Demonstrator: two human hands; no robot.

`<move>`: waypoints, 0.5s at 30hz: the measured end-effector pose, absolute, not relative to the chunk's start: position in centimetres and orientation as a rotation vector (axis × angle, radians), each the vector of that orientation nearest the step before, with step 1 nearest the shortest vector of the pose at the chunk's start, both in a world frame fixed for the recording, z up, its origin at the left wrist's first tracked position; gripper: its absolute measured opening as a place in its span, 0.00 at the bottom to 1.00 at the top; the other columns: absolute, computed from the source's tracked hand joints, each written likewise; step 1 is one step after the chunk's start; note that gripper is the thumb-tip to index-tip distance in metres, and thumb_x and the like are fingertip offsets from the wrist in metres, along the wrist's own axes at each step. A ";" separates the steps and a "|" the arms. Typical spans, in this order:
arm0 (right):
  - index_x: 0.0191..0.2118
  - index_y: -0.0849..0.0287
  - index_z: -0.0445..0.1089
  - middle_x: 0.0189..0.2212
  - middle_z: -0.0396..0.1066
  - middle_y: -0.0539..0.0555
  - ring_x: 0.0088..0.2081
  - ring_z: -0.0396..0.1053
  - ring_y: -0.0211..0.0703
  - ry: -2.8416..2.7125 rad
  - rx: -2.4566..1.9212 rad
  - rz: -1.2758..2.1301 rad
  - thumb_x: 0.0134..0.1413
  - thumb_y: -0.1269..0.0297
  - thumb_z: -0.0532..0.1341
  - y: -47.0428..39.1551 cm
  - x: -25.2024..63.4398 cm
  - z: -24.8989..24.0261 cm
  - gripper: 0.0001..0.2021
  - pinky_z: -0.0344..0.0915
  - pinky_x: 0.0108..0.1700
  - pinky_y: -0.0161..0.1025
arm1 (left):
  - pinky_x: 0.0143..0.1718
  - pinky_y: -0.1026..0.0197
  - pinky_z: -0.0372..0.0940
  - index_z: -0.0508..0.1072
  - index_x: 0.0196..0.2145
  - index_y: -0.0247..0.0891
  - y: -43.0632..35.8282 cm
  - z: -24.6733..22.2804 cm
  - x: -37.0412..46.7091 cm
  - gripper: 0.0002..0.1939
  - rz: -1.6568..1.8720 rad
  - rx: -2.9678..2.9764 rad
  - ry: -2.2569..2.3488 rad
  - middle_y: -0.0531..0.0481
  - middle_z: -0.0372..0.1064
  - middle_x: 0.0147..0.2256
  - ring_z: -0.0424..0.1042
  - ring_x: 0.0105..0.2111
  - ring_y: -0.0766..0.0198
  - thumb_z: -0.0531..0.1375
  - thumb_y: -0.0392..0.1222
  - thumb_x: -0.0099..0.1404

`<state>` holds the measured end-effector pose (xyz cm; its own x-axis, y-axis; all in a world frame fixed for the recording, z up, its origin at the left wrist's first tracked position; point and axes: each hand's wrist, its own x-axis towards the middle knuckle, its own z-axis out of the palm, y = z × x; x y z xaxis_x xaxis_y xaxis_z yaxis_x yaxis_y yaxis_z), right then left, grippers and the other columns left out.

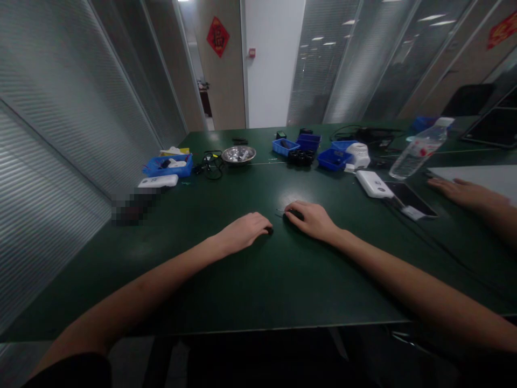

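My left hand rests low over the middle of the green table, fingers closed on a small black piece that shows at the fingertips. A short distance to the right, my right hand is wrapped round a dark, rounded object. Thin metal prongs stick out from it to the left, toward my left hand. The two hands are apart, with a narrow gap of table between them. Most of each held thing is covered by fingers, so their exact kinds cannot be made out.
Farther back stand a metal bowl, a coiled black cable and blue bins. On the right are a white power bank, a dark phone-like slab and a water bottle. Another person's hand lies at the far right.
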<state>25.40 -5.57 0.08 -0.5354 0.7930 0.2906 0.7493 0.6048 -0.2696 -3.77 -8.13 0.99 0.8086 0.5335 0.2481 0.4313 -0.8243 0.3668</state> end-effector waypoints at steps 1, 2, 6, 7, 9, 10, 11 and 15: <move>0.52 0.55 0.75 0.47 0.79 0.57 0.44 0.77 0.50 -2.455 -1.230 0.161 0.73 0.56 0.55 -5.6 25.4 0.1 0.14 0.67 0.45 0.43 | 0.61 0.48 0.65 0.73 0.57 0.36 -7.9 0.9 -5.0 0.14 0.500 2.698 0.787 0.41 0.74 0.55 0.71 0.57 0.55 0.54 0.39 0.79; 0.52 0.55 0.75 0.47 0.79 0.57 0.44 0.77 0.50 -2.457 -1.223 0.167 0.73 0.56 0.55 -5.6 25.4 0.2 0.14 0.67 0.45 0.43 | 0.61 0.48 0.66 0.73 0.58 0.37 -7.6 0.8 -6.6 0.15 0.514 2.681 0.862 0.41 0.73 0.55 0.71 0.57 0.55 0.54 0.40 0.79; 0.53 0.55 0.74 0.47 0.79 0.57 0.44 0.76 0.50 -2.464 -1.197 0.192 0.73 0.57 0.56 -5.8 25.4 0.3 0.14 0.68 0.46 0.43 | 0.60 0.47 0.67 0.73 0.58 0.39 -6.5 0.0 -14.7 0.16 0.569 2.575 1.335 0.41 0.73 0.55 0.72 0.55 0.53 0.54 0.45 0.78; 0.53 0.54 0.74 0.47 0.79 0.57 0.44 0.76 0.50 -2.468 -1.194 0.193 0.73 0.57 0.56 -5.8 25.4 0.3 0.14 0.68 0.46 0.43 | 0.60 0.47 0.67 0.73 0.57 0.38 -6.2 -0.2 -16.9 0.17 0.588 2.530 1.479 0.41 0.74 0.54 0.73 0.55 0.52 0.55 0.47 0.77; 0.53 0.54 0.74 0.48 0.79 0.57 0.44 0.77 0.50 -2.476 -1.194 0.185 0.73 0.57 0.55 -5.7 25.4 0.2 0.14 0.68 0.46 0.43 | 0.60 0.46 0.66 0.74 0.56 0.38 -5.6 -0.5 -20.7 0.18 0.576 2.442 1.724 0.40 0.74 0.54 0.72 0.55 0.50 0.55 0.48 0.76; 0.53 0.54 0.74 0.48 0.79 0.57 0.44 0.77 0.50 -2.479 -1.196 0.179 0.73 0.57 0.55 -5.7 25.4 0.1 0.14 0.68 0.45 0.43 | 0.61 0.46 0.65 0.74 0.57 0.38 -5.3 -0.6 -22.4 0.18 0.566 2.399 1.819 0.40 0.74 0.55 0.72 0.56 0.49 0.55 0.48 0.76; 0.53 0.54 0.74 0.48 0.79 0.57 0.44 0.77 0.50 -2.482 -1.198 0.175 0.73 0.57 0.55 -5.7 25.4 0.1 0.14 0.68 0.45 0.43 | 0.62 0.46 0.64 0.74 0.57 0.38 -5.0 -0.6 -23.9 0.18 0.544 2.365 1.891 0.40 0.74 0.56 0.72 0.57 0.49 0.54 0.47 0.75; 0.53 0.54 0.74 0.48 0.79 0.57 0.43 0.76 0.50 -2.488 -1.198 0.170 0.73 0.57 0.55 -5.7 25.4 0.1 0.14 0.67 0.44 0.43 | 0.60 0.48 0.66 0.75 0.54 0.37 -3.7 -0.4 -27.8 0.18 0.478 2.252 2.125 0.40 0.76 0.55 0.73 0.55 0.47 0.55 0.46 0.72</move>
<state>25.44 -5.73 0.14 -0.5686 0.7742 0.2780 0.7293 0.6308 -0.2652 -27.76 -3.66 -0.38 0.0336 0.9763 0.2137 0.9738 -0.0801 0.2129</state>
